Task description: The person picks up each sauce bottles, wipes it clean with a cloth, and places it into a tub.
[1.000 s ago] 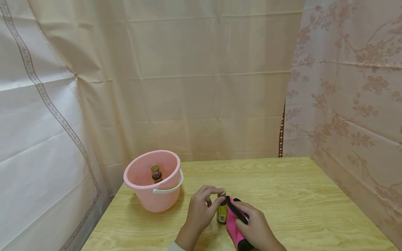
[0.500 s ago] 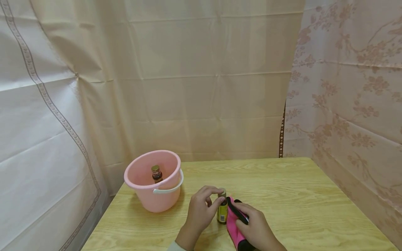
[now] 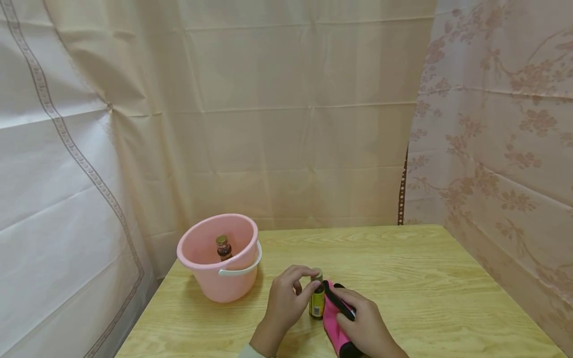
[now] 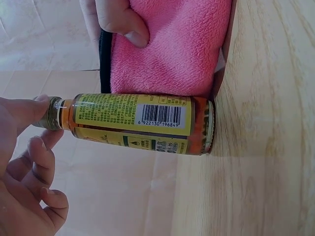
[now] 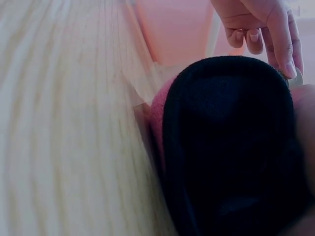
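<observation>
In the head view my left hand [image 3: 285,300] pinches the cap of a small glass bottle [image 3: 317,304] between thumb and forefinger. The bottle stands upright on the table; its yellow label and barcode [image 4: 158,116] show in the left wrist view, with reddish-orange contents behind the glass. Right beside it is a pink plush slipper [image 3: 331,320] with black trim, its side touching or nearly touching the bottle. My right hand [image 3: 363,319] grips the slipper by its black upper edge. The slipper's dark opening [image 5: 231,137] fills much of the right wrist view.
A pink bucket [image 3: 224,286] with a white handle [image 3: 239,271] stands at the table's left. Inside it is another brown bottle [image 3: 223,249] with a gold cap. The wood-grain table [image 3: 429,278] ends at beige and patterned curtains [image 3: 291,139].
</observation>
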The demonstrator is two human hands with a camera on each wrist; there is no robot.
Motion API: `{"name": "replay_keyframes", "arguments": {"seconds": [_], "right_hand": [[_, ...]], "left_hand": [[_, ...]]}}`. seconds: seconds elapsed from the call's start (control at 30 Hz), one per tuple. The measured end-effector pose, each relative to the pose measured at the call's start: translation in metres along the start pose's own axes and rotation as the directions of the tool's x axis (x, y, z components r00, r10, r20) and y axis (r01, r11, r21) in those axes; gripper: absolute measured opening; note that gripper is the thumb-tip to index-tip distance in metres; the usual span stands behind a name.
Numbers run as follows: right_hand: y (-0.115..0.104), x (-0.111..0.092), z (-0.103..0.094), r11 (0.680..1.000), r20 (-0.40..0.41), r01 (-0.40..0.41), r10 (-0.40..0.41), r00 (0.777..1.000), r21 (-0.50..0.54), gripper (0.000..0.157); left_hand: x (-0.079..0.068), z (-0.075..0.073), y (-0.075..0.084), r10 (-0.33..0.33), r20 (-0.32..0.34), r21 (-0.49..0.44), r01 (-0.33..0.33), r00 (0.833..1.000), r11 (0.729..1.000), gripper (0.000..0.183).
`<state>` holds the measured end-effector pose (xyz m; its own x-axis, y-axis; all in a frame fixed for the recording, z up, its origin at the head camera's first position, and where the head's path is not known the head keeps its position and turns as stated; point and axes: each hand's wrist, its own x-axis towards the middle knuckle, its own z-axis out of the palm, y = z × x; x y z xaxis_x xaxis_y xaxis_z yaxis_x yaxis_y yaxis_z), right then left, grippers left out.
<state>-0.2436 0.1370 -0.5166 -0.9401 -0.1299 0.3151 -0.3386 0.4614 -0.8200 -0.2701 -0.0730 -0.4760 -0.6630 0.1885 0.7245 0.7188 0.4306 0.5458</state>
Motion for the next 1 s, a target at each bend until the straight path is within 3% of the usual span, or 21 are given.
{"name": "replay_keyframes", "arguments": {"seconds": [0.2,0.33,0.5,0.8,1.0], "right_hand": [[0.0006,-0.0016,-0.0007,1.0,-0.019,0.005,-0.004,1.0,0.022,0.066],[0.0012,-0.003,-0.0004,0.997,-0.056,0.077,-0.076,0.996,0.026,0.069],[0.0019,-0.0037,-0.0011,0.985,-0.099,0.171,-0.171,0.98,-0.002,0.074],[0.0025,-0.0035,-0.0046,0.957,-0.117,0.286,-0.291,0.949,-0.056,0.074],[0.0019,-0.0023,-0.0058,0.941,-0.135,0.337,-0.337,0.932,-0.021,0.071]], "left_hand": [[-0.0005,0.0007,-0.0015,-0.014,0.004,-0.004,0.014,1.0,1.0,0.018],[-0.0014,0.0014,-0.0024,-0.007,0.0,0.001,0.007,1.0,1.0,0.017],[-0.001,0.0015,-0.0025,0.024,-0.011,0.003,-0.023,1.0,1.0,0.017],[0.0002,0.0011,-0.0019,0.016,-0.009,0.002,-0.016,1.0,1.0,0.019],[0.0006,0.0027,-0.0037,0.038,-0.024,0.022,-0.038,0.999,0.999,0.02]]}}
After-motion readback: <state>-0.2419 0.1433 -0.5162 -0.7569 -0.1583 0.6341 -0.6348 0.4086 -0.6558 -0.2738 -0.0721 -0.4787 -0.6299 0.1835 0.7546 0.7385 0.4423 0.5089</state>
